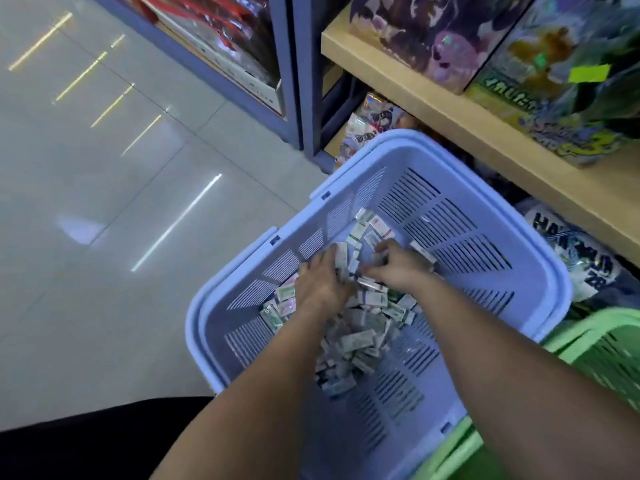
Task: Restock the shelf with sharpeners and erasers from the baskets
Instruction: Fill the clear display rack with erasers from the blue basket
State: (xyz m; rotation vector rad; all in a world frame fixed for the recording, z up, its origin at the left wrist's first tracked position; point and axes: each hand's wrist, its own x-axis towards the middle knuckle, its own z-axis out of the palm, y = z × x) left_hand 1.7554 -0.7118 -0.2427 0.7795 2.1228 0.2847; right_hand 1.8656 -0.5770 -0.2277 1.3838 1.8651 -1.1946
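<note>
Both forearms reach down into a lavender slotted plastic shopping basket [408, 142]. On its bottom lies a loose heap of small paper-wrapped rectangular erasers [363, 327], thickest at the middle and thinning toward the far wall. The left hand [322, 282] rests palm down on the heap near the basket's left wall, fingers fairly straight and pressed together, their tips touching an upright pack. The right hand [398, 268] is just beside it toward the basket's right wall, its fingers curled round a few erasers. A light green slotted plastic basket [595, 337] touches the lavender basket's right side. Above and behind the lavender basket runs a tan wooden shelf board [450, 109] carrying colourful printed boxes [433, 36]. To the basket's left stretches a glossy pale tiled floor [104, 237].
</note>
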